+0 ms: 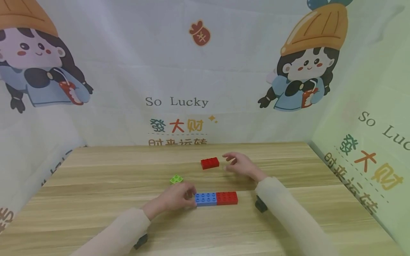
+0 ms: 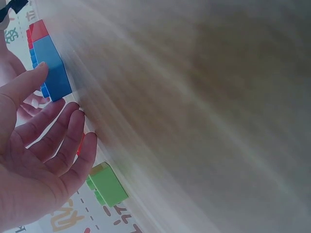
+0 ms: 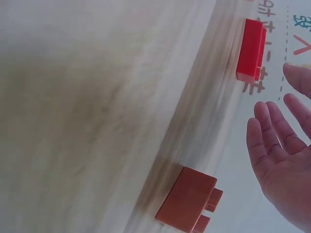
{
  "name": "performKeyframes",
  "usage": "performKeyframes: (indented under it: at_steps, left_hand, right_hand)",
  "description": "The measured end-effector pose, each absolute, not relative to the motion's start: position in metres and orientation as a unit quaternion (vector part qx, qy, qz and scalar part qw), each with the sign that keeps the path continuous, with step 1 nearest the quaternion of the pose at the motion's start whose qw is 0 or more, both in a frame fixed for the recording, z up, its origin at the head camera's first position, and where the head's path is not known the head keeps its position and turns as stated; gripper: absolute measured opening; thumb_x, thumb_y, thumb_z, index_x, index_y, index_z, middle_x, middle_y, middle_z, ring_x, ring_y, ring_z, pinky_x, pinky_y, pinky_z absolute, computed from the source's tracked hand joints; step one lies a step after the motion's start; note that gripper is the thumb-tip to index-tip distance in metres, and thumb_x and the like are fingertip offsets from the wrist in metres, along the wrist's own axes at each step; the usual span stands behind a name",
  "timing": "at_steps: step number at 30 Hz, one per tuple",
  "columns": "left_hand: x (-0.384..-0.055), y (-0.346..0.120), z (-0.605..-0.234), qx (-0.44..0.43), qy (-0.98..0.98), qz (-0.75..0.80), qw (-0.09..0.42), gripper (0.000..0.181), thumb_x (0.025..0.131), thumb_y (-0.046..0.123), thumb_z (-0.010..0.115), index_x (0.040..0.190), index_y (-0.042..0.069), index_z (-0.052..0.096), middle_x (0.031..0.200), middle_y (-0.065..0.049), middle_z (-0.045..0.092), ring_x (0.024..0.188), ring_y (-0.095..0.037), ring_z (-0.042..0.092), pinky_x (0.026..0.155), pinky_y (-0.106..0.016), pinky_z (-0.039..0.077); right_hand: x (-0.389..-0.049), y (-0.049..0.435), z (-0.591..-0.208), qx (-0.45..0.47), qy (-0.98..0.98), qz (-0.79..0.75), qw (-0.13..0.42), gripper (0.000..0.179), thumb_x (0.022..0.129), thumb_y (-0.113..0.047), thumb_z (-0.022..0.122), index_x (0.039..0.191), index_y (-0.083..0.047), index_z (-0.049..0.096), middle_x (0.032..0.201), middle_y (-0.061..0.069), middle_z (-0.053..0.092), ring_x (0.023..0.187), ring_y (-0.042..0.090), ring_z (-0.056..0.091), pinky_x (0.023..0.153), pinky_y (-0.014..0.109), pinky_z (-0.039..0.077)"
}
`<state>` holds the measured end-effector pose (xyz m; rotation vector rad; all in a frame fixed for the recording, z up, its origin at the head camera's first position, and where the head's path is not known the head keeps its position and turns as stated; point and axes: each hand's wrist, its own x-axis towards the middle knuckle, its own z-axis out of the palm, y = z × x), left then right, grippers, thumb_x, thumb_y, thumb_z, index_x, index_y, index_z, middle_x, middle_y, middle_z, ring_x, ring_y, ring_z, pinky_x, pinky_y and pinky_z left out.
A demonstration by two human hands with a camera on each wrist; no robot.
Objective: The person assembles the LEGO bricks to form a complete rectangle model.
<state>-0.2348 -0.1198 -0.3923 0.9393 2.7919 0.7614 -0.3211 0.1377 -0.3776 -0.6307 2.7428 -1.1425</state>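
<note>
A blue brick [image 1: 206, 199] and a red brick [image 1: 227, 198] lie end to end in a row on the table. My left hand [image 1: 177, 196] is at the blue brick's free end, thumb and index fingertip right at it. In the left wrist view, the thumb overlaps the blue brick [image 2: 52, 68] and the other fingers spread loosely below. My right hand [image 1: 240, 165] is just right of a second red brick [image 1: 210, 163] farther back. Its fingers are relaxed and apart from that brick [image 3: 250, 51], holding nothing.
A small green brick [image 1: 176, 179] sits just beyond my left hand, studs up. The wooden table [image 1: 105, 177] ends at a printed cloth [image 1: 173, 71] hung behind it, with more cloth along both sides.
</note>
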Motion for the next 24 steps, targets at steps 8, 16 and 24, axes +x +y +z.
performKeyframes:
  at_steps: [8,16,24]
  left_hand:
    - [-0.235,-0.121,-0.393,0.311,0.915,0.251,0.047,0.025,0.073,0.022,0.071,0.09,0.009,0.059,0.084,0.0,0.057,0.075,-0.014,0.052,0.065,-0.028,0.044]
    - [-0.236,-0.121,-0.393,0.309,0.916,0.25,0.053,0.026,0.073,0.023,0.072,0.09,0.009,0.059,0.084,0.001,0.058,0.076,-0.013,0.052,0.066,-0.028,0.045]
    - [-0.235,-0.121,-0.393,0.299,0.918,0.254,0.06,0.026,0.073,0.023,0.072,0.092,0.011,0.059,0.084,0.003,0.057,0.077,-0.012,0.052,0.066,-0.028,0.044]
  right_hand:
    - [-0.335,0.128,-0.382,-0.219,0.907,-0.358,0.046,0.044,0.081,-0.004,0.061,0.123,-0.002,0.048,0.113,0.018,0.051,0.092,0.025,0.053,0.076,0.034,0.046]
    - [-0.341,0.112,-0.388,-0.216,0.927,-0.303,0.051,0.049,0.081,-0.002,0.06,0.126,-0.004,0.044,0.111,0.016,0.051,0.096,0.026,0.052,0.081,0.035,0.044]
    - [-0.344,0.102,-0.391,-0.216,0.936,-0.272,0.054,0.05,0.079,-0.003,0.061,0.127,-0.004,0.044,0.111,0.017,0.051,0.1,0.028,0.049,0.086,0.039,0.039]
